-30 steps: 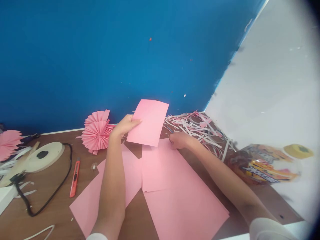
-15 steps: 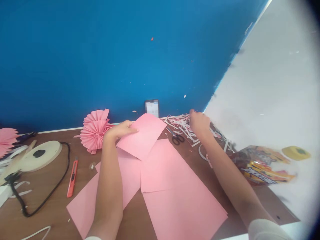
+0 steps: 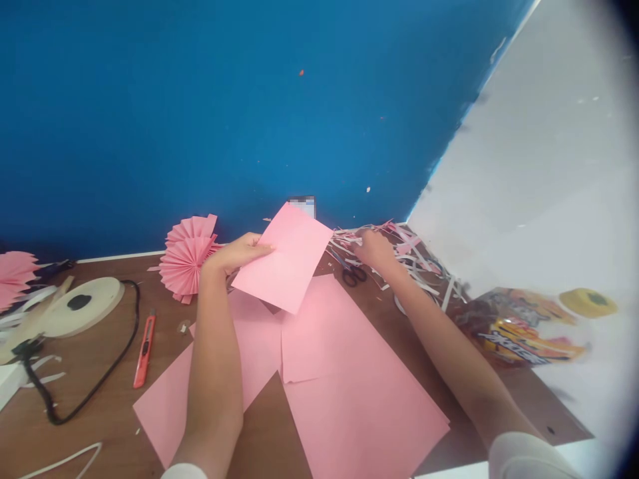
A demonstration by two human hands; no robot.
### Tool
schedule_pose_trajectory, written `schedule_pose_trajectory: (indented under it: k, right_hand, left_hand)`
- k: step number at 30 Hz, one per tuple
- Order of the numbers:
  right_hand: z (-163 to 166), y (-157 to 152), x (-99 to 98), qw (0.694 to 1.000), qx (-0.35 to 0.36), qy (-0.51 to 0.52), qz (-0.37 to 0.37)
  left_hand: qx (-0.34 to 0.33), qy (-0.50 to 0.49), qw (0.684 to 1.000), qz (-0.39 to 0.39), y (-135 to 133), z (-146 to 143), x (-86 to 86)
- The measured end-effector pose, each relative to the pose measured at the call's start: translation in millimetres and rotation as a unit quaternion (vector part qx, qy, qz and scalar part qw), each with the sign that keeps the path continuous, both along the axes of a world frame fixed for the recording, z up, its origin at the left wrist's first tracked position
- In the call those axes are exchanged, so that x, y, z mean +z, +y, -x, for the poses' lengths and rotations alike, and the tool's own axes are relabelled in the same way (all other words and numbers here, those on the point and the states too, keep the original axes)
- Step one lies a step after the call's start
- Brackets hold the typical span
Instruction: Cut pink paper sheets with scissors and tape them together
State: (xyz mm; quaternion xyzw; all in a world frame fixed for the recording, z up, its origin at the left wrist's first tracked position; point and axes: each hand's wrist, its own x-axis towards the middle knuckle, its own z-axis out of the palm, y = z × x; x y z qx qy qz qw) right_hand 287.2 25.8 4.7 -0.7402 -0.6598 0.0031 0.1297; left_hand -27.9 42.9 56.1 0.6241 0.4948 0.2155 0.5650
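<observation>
My left hand (image 3: 239, 254) holds a small pink paper sheet (image 3: 287, 259) by its left edge, tilted above the brown table (image 3: 100, 412). Larger pink sheets (image 3: 349, 386) lie flat under it. My right hand (image 3: 373, 247) reaches to the far side of the table, fingers curled at the edge of a heap of white and pink paper strips (image 3: 409, 256); what it holds, if anything, is hidden. Black-handled scissors (image 3: 352, 273) lie just left of that hand.
A pleated pink paper fan (image 3: 187, 263) stands by the blue wall; another (image 3: 14, 273) is at far left. An orange utility knife (image 3: 144, 349), a tape roll (image 3: 82, 303) with a black cord (image 3: 100, 386), a snack bag (image 3: 524, 326) and a yellow tape roll (image 3: 589, 301) lie around.
My left hand lowered the small pink sheet, then lifted it again. My right hand left the scissors, reached up to the strip heap, and has come back a little toward the scissors.
</observation>
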Motion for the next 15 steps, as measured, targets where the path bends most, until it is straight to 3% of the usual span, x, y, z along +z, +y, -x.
schedule_pose_trajectory:
  k: [5, 8, 11, 13, 15]
  right_hand:
    - [-18, 1, 3.0, 0.989, -0.06, -0.082, -0.108]
    - [-15, 5, 3.7, 0.995, -0.068, -0.006, -0.079]
    - [-1, 5, 3.4, 0.986, 0.038, 0.157, -0.036]
    - [10, 4, 2.8, 0.939, 0.104, 0.326, 0.023]
    - [19, 3, 1.0, 0.859, 0.141, 0.483, 0.097]
  left_hand:
    - [-0.003, 0.022, 1.0, -0.012, 6, 8, -4.8]
    - [-0.01, 0.031, 0.999, -0.011, 9, 10, -6.4]
    - [-0.014, 0.022, 1.0, -0.001, 10, 10, -7.3]
    - [-0.012, 0.002, 1.0, 0.011, 9, 9, -7.5]
    - [-0.01, -0.026, 0.999, 0.026, 8, 7, -7.4]
